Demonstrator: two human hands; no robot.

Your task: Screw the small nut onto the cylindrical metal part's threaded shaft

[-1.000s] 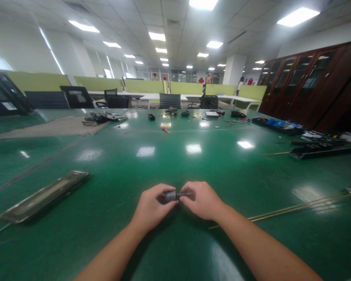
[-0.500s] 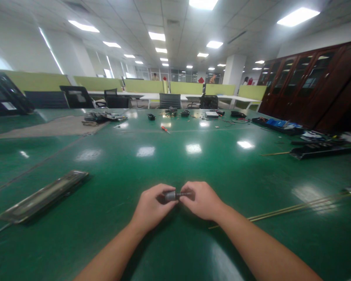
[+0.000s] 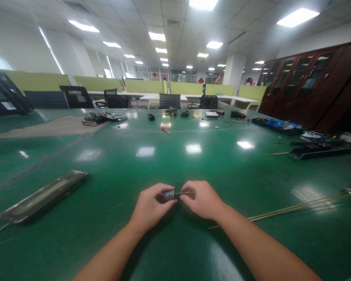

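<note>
Over the near middle of the green table, my left hand (image 3: 148,203) is closed around a small grey metal cylinder (image 3: 169,194), its thumb below and fingers above. From the cylinder's right end runs a thin dark shaft (image 3: 179,193), lying roughly level. My right hand (image 3: 204,200) pinches this shaft between thumb and fingertips, close to the cylinder. The fingers partly cover both ends, and the fine detail is blurred. The piece looks like a small motor, but I cannot tell for sure.
Left lies a long, flat metal-framed panel (image 3: 43,197). Thin brass-coloured rods (image 3: 292,209) pass beside my right forearm. A red-handled screwdriver (image 3: 165,129) lies farther back, with small parts behind it. A black tray (image 3: 321,151) and a box with blue items (image 3: 276,124) stand right.
Both hands keep nearly the same place and grip. The cylinder and shaft have shifted very slightly to the left. A person in the far background has moved.
</note>
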